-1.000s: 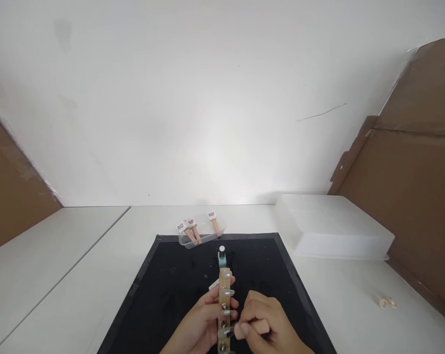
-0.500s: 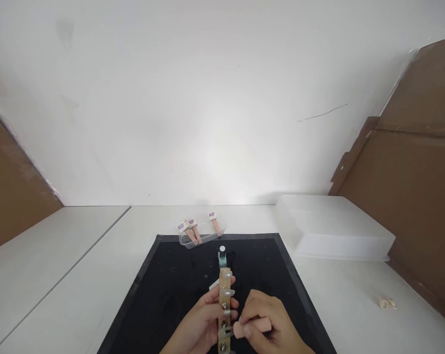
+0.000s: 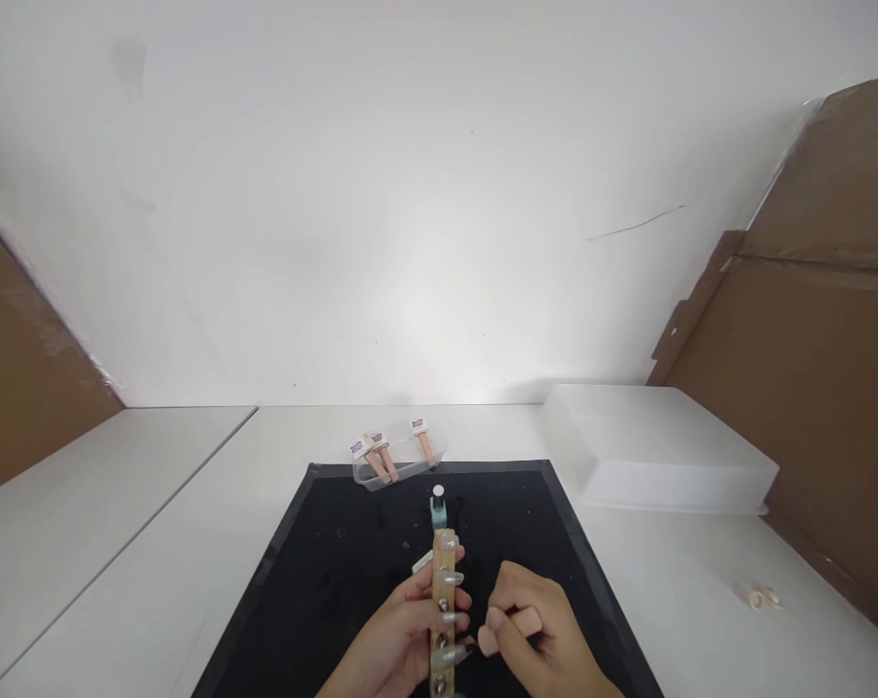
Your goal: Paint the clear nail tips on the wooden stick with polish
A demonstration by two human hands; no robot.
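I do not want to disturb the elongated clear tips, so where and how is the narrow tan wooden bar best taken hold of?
Probably by the long edges of the narrow tan wooden bar, coming from the left, because the clear tips stick out to the right. The left hand holds it this way, its fingers wrapping behind to the right edge.

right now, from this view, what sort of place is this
Probably a small craft workstation: a black mat lies on a white table, a clear tray of pink-handled items sits at the mat's far edge, and brown panels stand at both sides.
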